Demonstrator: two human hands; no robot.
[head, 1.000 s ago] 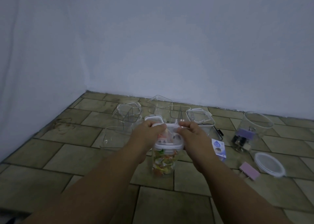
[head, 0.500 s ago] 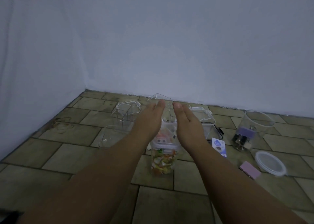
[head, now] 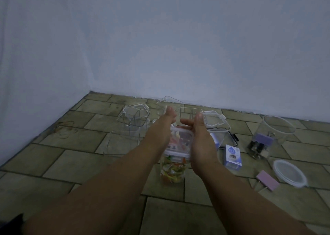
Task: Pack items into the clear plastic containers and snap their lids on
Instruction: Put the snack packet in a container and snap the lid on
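Head view: only one camera, looking down over both forearms at a tiled floor by a pale wall
Left hand [head: 161, 127]: flat, fingers straight and together, palm against the left edge of the lid [head: 178, 142]; gripping nothing
Right hand [head: 200, 138]: open and slightly cupped, palm at the lid's right edge, thumb out; not pinching
Jar [head: 172, 170]: tall and clear, upright on the floor between the two hands, full of bright wrappers; lid sits on top; whether its side clasps are snapped, I cannot tell
Done so far: this jar looks packed and capped, or nearly so
Round tub [head: 267, 136]: off to the right, open, a few dark clips and something purple inside; its round lid [head: 288, 175] lies apart on the floor, so that one is unfinished
Loose items: blue box [head: 232, 155] and pink pad [head: 267, 180] lie on the tiles, unpacked
Empties [head: 134, 117]: several clear containers stand behind the hands, unfilled; one further right carries a lid
Left to do: most of the job, by my reckoning
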